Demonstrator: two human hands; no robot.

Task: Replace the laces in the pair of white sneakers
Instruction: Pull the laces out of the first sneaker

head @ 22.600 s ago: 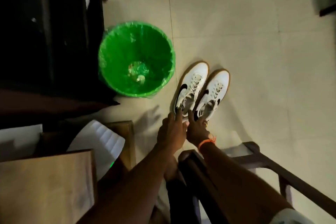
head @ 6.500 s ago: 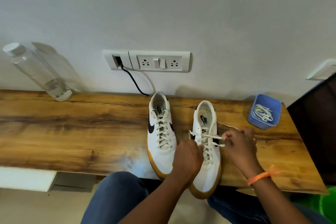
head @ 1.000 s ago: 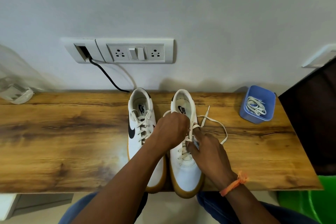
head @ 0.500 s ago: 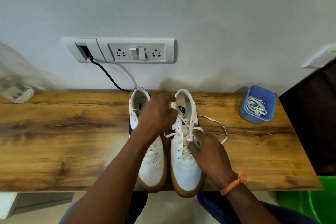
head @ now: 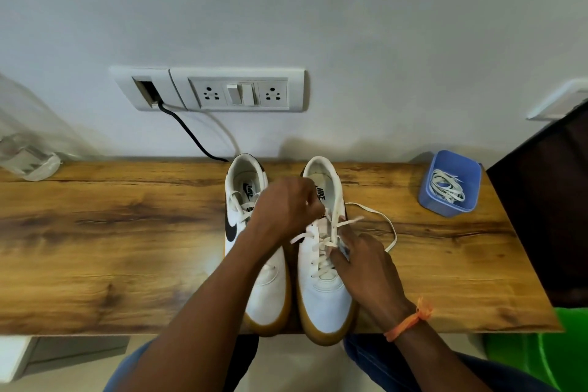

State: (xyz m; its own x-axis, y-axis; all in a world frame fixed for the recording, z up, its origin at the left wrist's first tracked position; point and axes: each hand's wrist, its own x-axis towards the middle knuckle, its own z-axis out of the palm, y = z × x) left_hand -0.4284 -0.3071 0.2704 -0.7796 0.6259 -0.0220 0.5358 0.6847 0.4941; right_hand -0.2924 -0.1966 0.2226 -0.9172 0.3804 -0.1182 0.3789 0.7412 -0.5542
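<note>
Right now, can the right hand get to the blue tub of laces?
Probably yes. The blue tub stands open-topped on the right hand's side with bare desk between, but that hand is pinching the sneaker's lace and must release first.

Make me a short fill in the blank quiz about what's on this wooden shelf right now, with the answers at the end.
1. Both hands work on the laces of the sneaker on the ____ side of the pair.
2. The spare laces lie in a ____ tub.
3. A black cable runs down from the wall ____.
4. The right hand has an ____ band at its wrist.

Answers: right; blue; socket; orange
</note>
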